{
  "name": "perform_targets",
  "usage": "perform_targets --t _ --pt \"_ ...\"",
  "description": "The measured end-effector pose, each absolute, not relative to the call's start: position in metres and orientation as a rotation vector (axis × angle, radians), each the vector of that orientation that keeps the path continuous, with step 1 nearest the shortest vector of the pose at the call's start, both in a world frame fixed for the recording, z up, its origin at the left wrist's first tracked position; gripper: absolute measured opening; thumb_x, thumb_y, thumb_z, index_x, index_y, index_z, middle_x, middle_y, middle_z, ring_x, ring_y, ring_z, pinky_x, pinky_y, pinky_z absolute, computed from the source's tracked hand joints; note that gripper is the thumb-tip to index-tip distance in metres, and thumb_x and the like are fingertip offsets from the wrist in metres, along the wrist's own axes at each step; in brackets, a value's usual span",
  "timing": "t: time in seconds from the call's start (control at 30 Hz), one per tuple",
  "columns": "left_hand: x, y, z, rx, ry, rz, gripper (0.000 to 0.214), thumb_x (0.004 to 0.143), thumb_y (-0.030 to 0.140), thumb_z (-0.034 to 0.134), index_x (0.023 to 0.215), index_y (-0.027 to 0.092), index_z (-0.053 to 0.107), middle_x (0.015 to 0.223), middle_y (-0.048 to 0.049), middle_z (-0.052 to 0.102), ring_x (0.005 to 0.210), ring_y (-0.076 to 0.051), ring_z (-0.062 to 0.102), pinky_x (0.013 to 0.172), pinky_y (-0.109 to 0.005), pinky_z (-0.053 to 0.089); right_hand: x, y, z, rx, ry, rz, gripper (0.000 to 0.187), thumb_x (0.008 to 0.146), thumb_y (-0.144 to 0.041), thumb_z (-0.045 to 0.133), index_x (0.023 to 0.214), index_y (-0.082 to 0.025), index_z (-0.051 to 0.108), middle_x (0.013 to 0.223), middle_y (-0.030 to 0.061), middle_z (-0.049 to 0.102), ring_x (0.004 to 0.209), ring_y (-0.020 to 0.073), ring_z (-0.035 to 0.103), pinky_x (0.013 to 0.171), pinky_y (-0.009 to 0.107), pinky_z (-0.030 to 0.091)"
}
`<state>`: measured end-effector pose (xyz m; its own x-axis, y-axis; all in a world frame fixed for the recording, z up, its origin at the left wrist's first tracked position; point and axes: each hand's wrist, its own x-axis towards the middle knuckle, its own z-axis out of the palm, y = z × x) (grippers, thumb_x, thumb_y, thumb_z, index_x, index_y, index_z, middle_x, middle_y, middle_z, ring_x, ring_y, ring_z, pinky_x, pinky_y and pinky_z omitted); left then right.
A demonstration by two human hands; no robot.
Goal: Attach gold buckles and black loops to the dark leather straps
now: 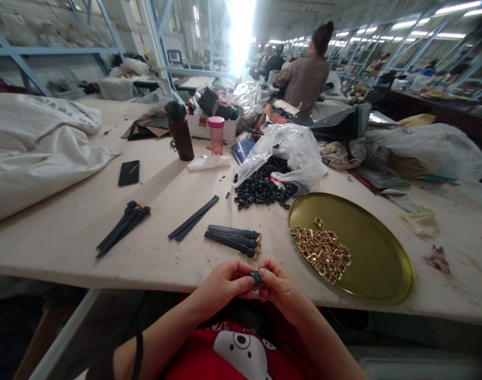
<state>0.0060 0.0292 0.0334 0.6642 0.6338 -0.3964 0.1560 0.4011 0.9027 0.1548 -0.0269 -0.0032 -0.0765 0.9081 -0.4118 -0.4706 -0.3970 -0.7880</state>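
Note:
My left hand [233, 279] and my right hand [275, 282] meet at the table's front edge. Both pinch a short piece of dark strap [256, 278] between thumbs and fingertips; most of it is hidden by the fingers. Just beyond them lie several dark straps with gold buckles [233, 240]. Two plain dark strips [193, 219] lie crossed to the left of these. Farther left is another bundle of buckled straps [124, 227]. On my right, a round gold tray [377, 248] holds a heap of gold buckles [323, 253].
Small black loops [264, 184] spill from a clear plastic bag [290, 140] behind the straps. A phone [129, 173], a dark bottle [180, 132] and a pink-lidded cup [216, 136] stand or lie farther back. A white sack [38, 153] covers the left side. A person [306, 74] is in the background.

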Motion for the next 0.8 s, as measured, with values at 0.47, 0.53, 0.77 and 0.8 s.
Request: perform_targets --t 0.47,0.53,0.77,0.8 --pt "0.003 0.015 0.015 1.285 0.862 0.232 0.024 0.071 0.025 0.058 0.091 0.012 0.053 0.07 -0.0005 0.06 0.062 -0.011 0.056 0.057 -0.022 0.042 0.164 -0.044 0.004 -1.552 -1.435 1.262 0.011 0.079 -0.029 0.047 0.076 -0.018 0.047 0.059 -0.0045 0.045 0.054 0.0089 0.041 0.05 0.021 0.033" --pt "0.003 0.013 0.02 1.406 0.861 0.19 0.027 0.072 0.022 0.054 0.097 0.013 0.052 0.066 0.0008 0.06 0.061 -0.012 0.056 0.057 -0.022 0.041 0.163 -0.045 0.002 -1.526 -1.369 1.395 0.011 0.079 -0.029 0.046 0.077 -0.018 0.045 0.056 -0.0055 0.044 0.051 0.0081 0.041 0.047 0.02 0.032" --pt "-0.007 0.016 0.028 1.493 0.821 0.013 0.028 0.077 0.033 0.048 0.094 0.013 0.054 0.067 -0.0012 0.061 0.057 -0.011 0.055 0.053 -0.02 0.041 0.159 -0.055 0.001 -1.383 -1.294 1.403 0.025 0.084 -0.043 0.039 0.084 -0.018 0.044 0.065 -0.0027 0.048 0.054 0.0092 0.045 0.05 0.022 0.037" --pt "-0.009 0.016 0.029 1.507 0.8 -0.049 0.028 0.079 0.036 0.045 0.088 0.012 0.055 0.067 -0.0016 0.06 0.054 -0.011 0.054 0.051 -0.02 0.04 0.158 -0.057 0.001 -1.379 -1.318 1.372 0.027 0.086 -0.044 0.035 0.088 -0.018 0.045 0.066 -0.002 0.049 0.056 0.01 0.047 0.051 0.022 0.038"
